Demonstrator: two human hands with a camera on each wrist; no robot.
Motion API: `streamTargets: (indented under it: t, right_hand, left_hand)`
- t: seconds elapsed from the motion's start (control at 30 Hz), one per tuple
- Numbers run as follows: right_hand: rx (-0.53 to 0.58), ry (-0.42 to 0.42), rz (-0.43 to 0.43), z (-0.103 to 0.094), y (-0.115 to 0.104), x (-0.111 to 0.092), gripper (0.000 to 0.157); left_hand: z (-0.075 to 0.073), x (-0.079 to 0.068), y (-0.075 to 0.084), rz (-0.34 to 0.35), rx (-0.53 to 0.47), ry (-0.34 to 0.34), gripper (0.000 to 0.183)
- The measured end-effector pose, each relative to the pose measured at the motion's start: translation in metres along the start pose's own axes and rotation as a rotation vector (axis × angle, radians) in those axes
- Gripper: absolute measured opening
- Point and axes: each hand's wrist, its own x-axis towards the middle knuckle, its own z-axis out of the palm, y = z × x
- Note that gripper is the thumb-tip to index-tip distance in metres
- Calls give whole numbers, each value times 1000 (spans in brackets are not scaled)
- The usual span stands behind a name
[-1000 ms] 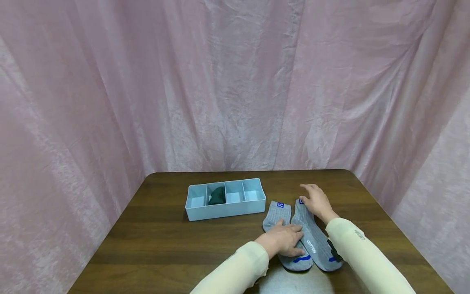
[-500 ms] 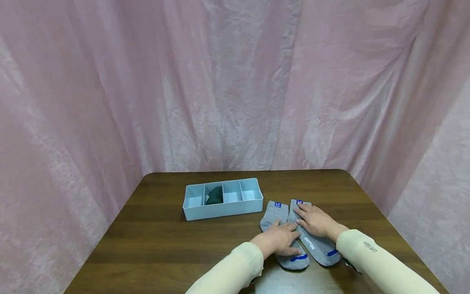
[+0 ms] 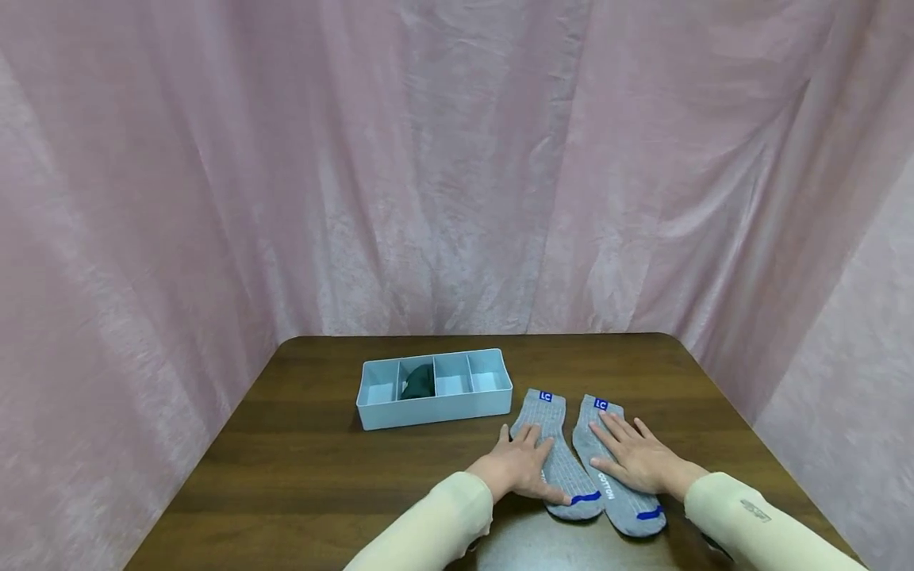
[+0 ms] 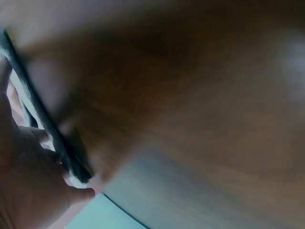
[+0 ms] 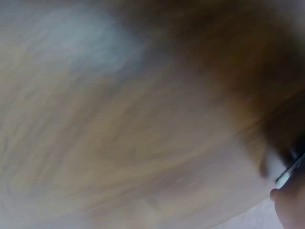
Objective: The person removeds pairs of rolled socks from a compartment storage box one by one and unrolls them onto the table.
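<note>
Two grey ribbed ankle socks lie side by side on the table in the head view, each with a blue tag at the cuff and a blue stripe at the toe. Over the left edge of the left sock (image 3: 560, 464) my left hand (image 3: 517, 466) lies with fingers spread, thumb near the toe stripe. My right hand (image 3: 639, 458) rests spread on the right sock (image 3: 596, 432), fingertips just below its tag. White "COTTON" lettering shows beside the right thumb. In the left wrist view, part of the left hand (image 4: 40, 176) appears beside a dark, pale-edged strip.
A light-blue box (image 3: 435, 409) with several compartments stands left of the socks. A dark green folded cloth item (image 3: 419, 382) sits in one compartment. The brown wooden table (image 3: 321, 484) ends at a pink curtain (image 3: 457, 198). The right wrist view is mostly blurred tabletop.
My right hand has come down from above the cuff onto the right sock. That sock has shifted right, widening the gap between the cuffs. My left hand has slid left with fingers spread wider.
</note>
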Motion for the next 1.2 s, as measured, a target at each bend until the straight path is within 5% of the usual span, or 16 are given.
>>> streamTargets:
  t: [0.3, 0.57, 0.87, 1.2]
  right_hand:
    - [31, 93, -58, -4, 12, -6, 69]
    - [18, 220, -57, -32, -4, 13, 69]
    - [213, 171, 25, -53, -65, 87, 82]
    - [444, 164, 144, -49, -98, 133, 85]
  left_hand:
    - [-1, 4, 6, 47, 27, -5, 100]
    - [-7, -6, -4, 141, 51, 148, 87]
    - [-35, -36, -74, 129, -44, 323, 67]
    - [-57, -54, -165, -93, -294, 457, 63]
